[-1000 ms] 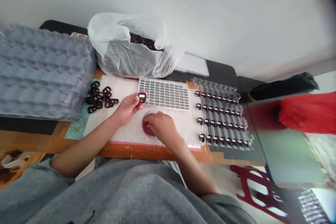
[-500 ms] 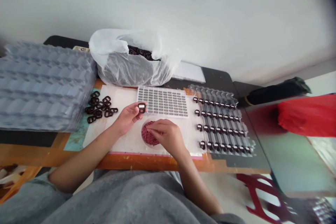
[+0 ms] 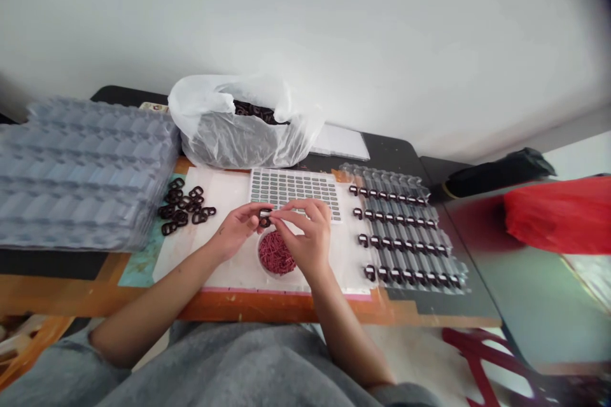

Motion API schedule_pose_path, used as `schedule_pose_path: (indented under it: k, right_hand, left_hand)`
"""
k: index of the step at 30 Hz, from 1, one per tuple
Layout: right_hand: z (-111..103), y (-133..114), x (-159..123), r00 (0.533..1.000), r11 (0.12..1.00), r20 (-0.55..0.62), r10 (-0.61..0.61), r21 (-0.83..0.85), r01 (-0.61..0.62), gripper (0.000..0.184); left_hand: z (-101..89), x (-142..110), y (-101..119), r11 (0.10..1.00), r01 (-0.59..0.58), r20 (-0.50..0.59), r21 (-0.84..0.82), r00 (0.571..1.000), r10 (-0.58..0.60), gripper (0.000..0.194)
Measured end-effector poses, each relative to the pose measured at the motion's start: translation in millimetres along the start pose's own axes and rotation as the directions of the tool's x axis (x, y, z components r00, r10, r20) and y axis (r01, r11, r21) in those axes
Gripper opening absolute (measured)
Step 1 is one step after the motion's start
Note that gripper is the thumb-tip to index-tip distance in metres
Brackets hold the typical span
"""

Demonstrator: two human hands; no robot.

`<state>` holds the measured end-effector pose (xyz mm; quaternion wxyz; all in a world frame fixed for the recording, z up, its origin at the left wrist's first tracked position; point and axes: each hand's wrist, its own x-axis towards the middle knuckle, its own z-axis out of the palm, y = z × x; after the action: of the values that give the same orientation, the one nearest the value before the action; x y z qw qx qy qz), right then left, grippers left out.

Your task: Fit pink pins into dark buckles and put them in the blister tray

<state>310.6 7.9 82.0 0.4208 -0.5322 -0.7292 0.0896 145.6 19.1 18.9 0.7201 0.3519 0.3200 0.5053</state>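
My left hand (image 3: 238, 229) is closed, pinching a small dark buckle-like plastic piece (image 3: 265, 217) between thumb and fingers. Right against that piece are the pinched fingertips of my right hand (image 3: 308, 229); whatever they hold is too small to make out. Just below both hands stands a round clear bowl full of small dark-red slivers (image 3: 275, 254). Behind the fingers lies a white sheet of small grey-green labels (image 3: 296, 187), partly covered by my hands. To the left, several loose dark buckle-like pieces (image 3: 184, 203) lie in a heap.
On the right, a clear ridged tray (image 3: 398, 229) carries rows of dark pieces with white labels. Stacked clear ridged trays (image 3: 86, 178) fill the left. A plastic bag (image 3: 243, 137) of dark pieces stands behind. Red cloth (image 3: 558, 213) and a black bundle (image 3: 501, 172) lie far right.
My right hand has risen out of the bowl of red slivers, fingertips pinched, and come up to the dark piece in my left hand. That piece has tilted. The camera view has shifted upward.
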Motion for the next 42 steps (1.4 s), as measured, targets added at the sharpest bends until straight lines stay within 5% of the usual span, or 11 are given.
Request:
schedule_pose_path:
  k: [22, 34, 42]
  right_hand:
    - [-6, -1, 0, 0.993, 0.988, 0.060, -0.101, -0.107, 0.107, 0.014]
    - [-3, 2, -9, 0.986, 0.937, 0.069, -0.149, -0.309, 0.164, 0.013]
    - [-4, 6, -19, 0.988, 0.959, 0.066, -0.137, -0.242, 0.149, 0.025]
  left_hand:
    - [-1.9, -1, -2, 0.999, 0.010, -0.002, 0.052, 1.000, -0.009, 0.050]
    - [0.6, 1, 0, 0.997, -0.006, -0.014, 0.071, 1.000, 0.007, 0.051]
    - [3.3, 2, 5, 0.999, -0.029, -0.034, 0.045, 0.999, 0.031, 0.049]
